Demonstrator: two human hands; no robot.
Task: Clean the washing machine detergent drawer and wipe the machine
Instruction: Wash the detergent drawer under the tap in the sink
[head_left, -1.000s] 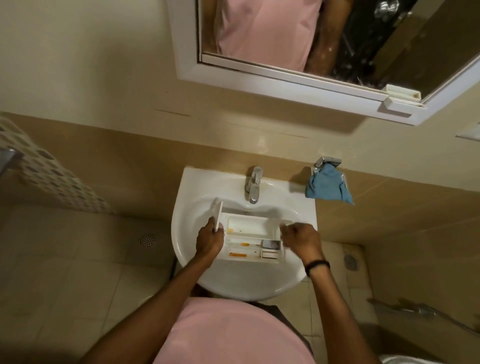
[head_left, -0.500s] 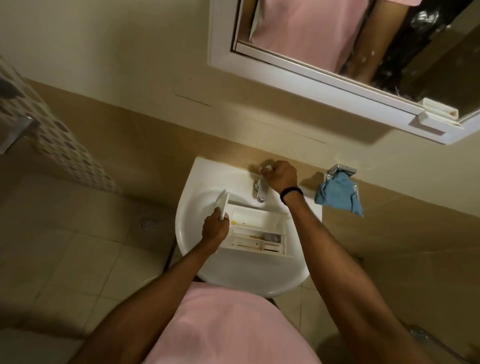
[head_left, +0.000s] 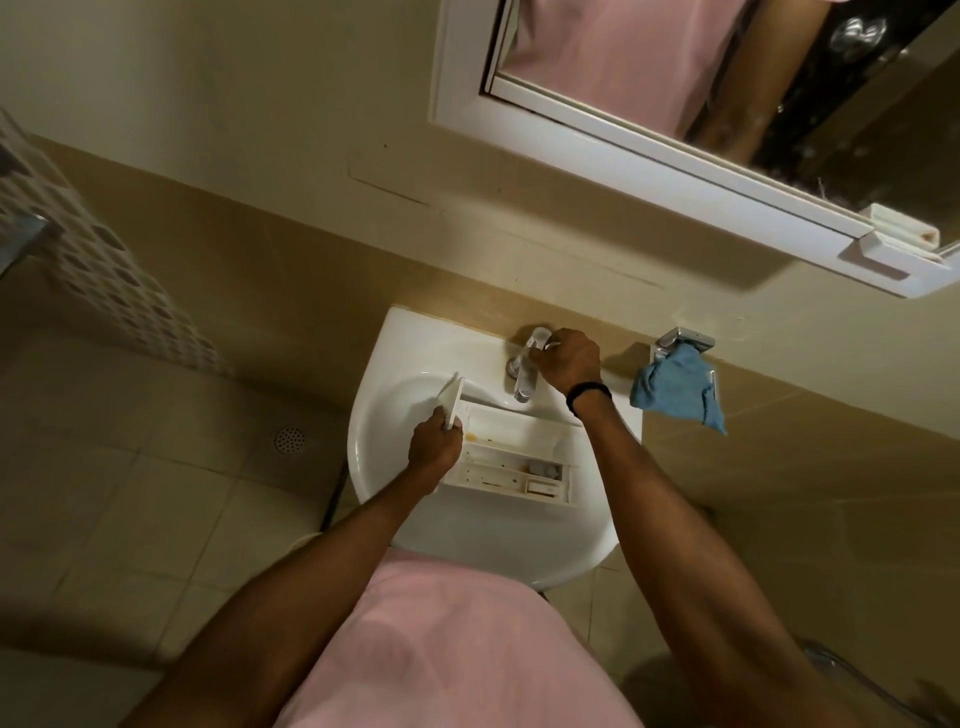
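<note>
Closest to me I see the pink shirt (head_left: 457, 649) and both forearms reaching over the white sink (head_left: 379, 415). The detergent drawer (head_left: 511, 460) lies in the basin, open side up, with brown-orange stains inside. My left hand (head_left: 434, 452) is closed around its front panel at the left end. Farther, my right hand (head_left: 569, 361) is curled on the tap (head_left: 524, 374) – the fingers hide the handle, so I cannot tell how tightly. I cannot make out any water. A blue cloth (head_left: 675, 392) hangs on a wall holder at the right, apart from the sink. Above, the mirror (head_left: 649, 78) is cut off by the frame edge.
</note>
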